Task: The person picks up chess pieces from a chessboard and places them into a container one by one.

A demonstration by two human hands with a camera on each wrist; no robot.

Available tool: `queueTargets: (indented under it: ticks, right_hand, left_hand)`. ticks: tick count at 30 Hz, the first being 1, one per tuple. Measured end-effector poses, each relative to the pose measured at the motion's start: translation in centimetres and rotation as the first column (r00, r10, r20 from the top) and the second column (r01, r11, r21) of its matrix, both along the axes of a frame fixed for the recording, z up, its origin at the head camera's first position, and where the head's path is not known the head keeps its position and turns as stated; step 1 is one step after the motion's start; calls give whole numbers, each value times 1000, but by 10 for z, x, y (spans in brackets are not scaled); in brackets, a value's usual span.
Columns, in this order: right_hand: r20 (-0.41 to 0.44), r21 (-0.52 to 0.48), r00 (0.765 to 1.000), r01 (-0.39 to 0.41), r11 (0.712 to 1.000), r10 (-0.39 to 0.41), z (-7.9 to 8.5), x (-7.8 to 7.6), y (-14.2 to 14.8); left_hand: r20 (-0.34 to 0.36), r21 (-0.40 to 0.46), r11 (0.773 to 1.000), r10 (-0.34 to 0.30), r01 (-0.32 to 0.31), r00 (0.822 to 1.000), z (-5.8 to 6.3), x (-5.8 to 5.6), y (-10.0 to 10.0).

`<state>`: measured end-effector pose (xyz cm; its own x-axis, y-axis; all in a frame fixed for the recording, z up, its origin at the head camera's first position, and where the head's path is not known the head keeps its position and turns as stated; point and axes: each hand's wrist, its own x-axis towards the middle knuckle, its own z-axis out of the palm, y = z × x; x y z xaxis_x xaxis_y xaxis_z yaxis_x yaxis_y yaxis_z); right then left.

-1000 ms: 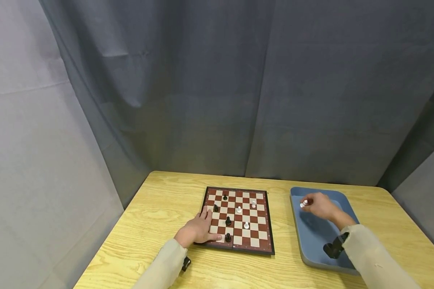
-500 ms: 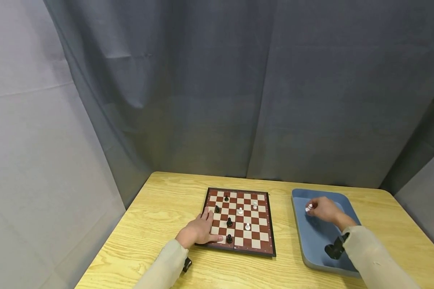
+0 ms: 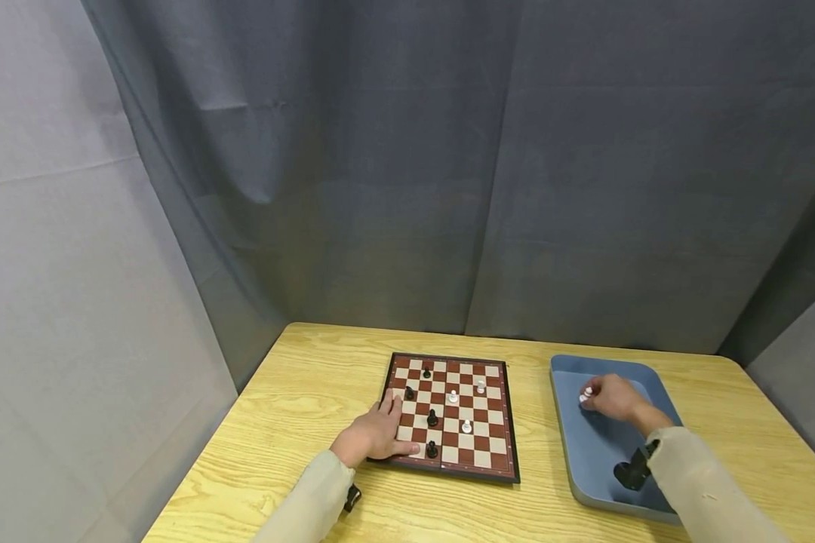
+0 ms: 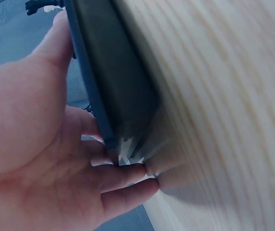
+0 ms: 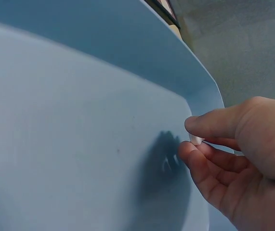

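My left hand (image 3: 373,435) rests along the left edge of a brown-and-white chessboard (image 3: 502,477), fingers stretched out, thumb on the front left corner. The left wrist view has this hand (image 4: 45,144) beside the board's dark side, two fingertips at the wooden surface. Over the far part of a blue tray (image 3: 570,467), my right hand (image 3: 614,397) pinches a small white chess piece (image 3: 586,394) between thumb and fingertips. Most of that piece (image 5: 195,140) is hidden by the fingers in the right wrist view, so its kind cannot be told.
Several black chess pieces (image 3: 432,418) stand on the board's left half. Three white ones (image 3: 466,427) are on its right half. Wooden tabletop (image 3: 536,422) separates board and tray. A grey curtain (image 3: 394,188) hangs behind the table.
My right hand has shifted a little to the right and nearer within the tray, still pinching the white piece. The left hand stays on the board's edge. The whole view drifts slightly.
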<state>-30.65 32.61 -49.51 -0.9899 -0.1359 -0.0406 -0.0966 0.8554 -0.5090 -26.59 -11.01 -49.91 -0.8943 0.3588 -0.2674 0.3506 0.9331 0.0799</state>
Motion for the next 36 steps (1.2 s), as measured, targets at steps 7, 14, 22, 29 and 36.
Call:
queueTargets:
  ticks: [7, 14, 22, 29, 36]
  right_hand:
    - [24, -31, 1000, 17, 999, -17, -5, -4, 5]
    - [35, -23, 999, 37, 999, -37, 1, -2, 6]
    - [-64, 30, 997, -44, 999, 46, 20, 8, -19]
    - [-125, -4, 983, -137, 991, 136, 33, 20, -54]
    - [-152, -72, 968, -214, 974, 201, 38, 33, -90]
  left_hand:
    - [2, -13, 1000, -3, 3, 1000, -2, -2, 0]
    - [1, -7, 1000, -8, 8, 1000, -2, -2, 1]
    - [8, -3, 1000, -3, 3, 1000, 1, -1, 0]
    - [17, 3, 1000, -2, 2, 1000, 4, 0, -1]
    - [14, 8, 1000, 0, 0, 1000, 1, -1, 0]
